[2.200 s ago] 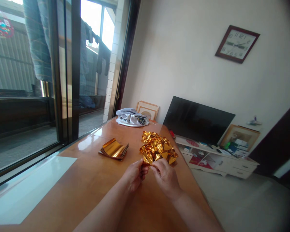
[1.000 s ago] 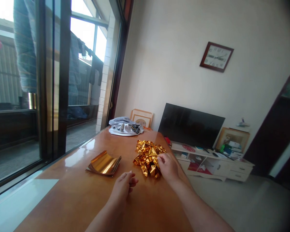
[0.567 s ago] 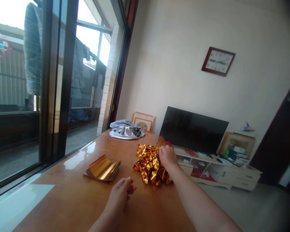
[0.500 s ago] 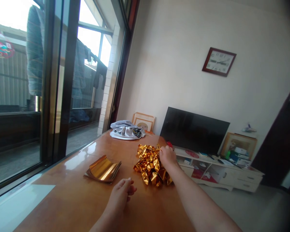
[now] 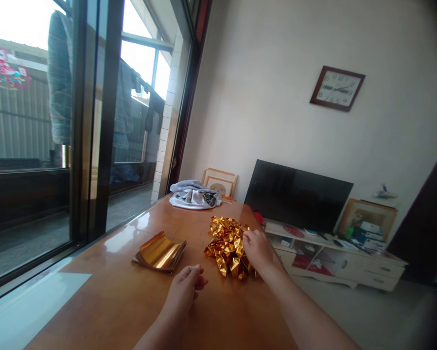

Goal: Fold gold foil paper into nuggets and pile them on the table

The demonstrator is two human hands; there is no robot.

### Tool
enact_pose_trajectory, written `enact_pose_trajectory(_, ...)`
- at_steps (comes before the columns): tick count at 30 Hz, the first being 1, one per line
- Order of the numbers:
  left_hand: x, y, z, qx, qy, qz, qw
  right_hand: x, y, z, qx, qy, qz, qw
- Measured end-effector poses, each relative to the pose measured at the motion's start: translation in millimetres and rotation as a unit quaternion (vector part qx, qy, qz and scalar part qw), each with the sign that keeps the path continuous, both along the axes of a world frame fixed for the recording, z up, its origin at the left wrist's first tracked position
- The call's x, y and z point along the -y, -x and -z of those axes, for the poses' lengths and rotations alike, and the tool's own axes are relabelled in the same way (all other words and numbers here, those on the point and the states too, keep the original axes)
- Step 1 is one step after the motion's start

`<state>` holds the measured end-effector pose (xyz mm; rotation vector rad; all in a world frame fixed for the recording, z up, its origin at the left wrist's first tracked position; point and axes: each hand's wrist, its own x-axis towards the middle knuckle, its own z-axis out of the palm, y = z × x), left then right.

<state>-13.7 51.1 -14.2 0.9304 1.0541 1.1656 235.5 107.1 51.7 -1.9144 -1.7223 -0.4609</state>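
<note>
A heap of folded gold foil papers [image 5: 227, 248] lies on the brown table [image 5: 131, 311], shiny and crumpled into many points. At the heap's right side is my right hand [image 5: 257, 249], its fingers closed at the edge on a folded gold foil paper, partly hidden by the hand. My left hand [image 5: 185, 286] rests low over the table, left of the heap, with fingers curled in and nothing visible in them. Just beyond it lies a stack of flat gold foil sheets [image 5: 162, 251], the top ones bowed upward.
Grey cloth [image 5: 192, 195] lies bundled at the table's far end, before framed pictures [image 5: 220, 182]. A television [image 5: 298, 194] stands on a low white cabinet [image 5: 375, 272] to the right. Sliding glass doors [image 5: 109, 121] run along the left. A clock [image 5: 337, 88] hangs on the wall.
My right hand has come slightly nearer along the heap's right side. My left hand stays almost where it was. The whole view has shifted a little.
</note>
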Motion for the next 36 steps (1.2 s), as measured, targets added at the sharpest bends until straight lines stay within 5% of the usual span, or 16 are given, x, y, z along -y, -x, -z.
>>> enact_pose_trajectory(3, 1.4, 1.3, -1.3, -0.011, -0.009, -0.007, 1.000, 35.1, 2.1, 12.7, -0.031, 0.009, -0.044, 0.998)
enact_pose_trajectory(6, 1.8, 2.6, -2.4, -0.026, -0.024, -0.007, 0.999, 73.4, 5.5, 27.1, -0.179, 0.037, -0.134, 0.974)
enact_pose_trajectory(11, 2.0, 4.6, -6.4, -0.034, -0.049, -0.032, 0.998, 122.5, 17.5, 41.5, -0.378, 0.115, -0.171, 0.903)
enact_pose_trajectory(14, 2.4, 6.4, -9.2, -0.035, -0.058, -0.051, 0.996, 133.3, 22.6, 53.6, -0.425, 0.102, -0.154, 0.886)
enact_pose_trajectory(22, -4.4, 9.1, -2.6, -0.074, -0.131, -0.102, 0.983, 138.7, 22.7, 92.9, -0.232, 0.165, -0.225, 0.932)
enact_pose_trajectory(29, -9.8, 23.5, -3.1, -0.108, -0.155, -0.195, 0.962, 143.2, 24.7, 92.1, -0.113, 0.198, -0.266, 0.937)
enact_pose_trajectory(36, -20.4, 61.9, -6.2, -0.121, -0.092, -0.357, 0.922, 144.5, 26.3, 83.6, -0.090, 0.193, -0.269, 0.939)
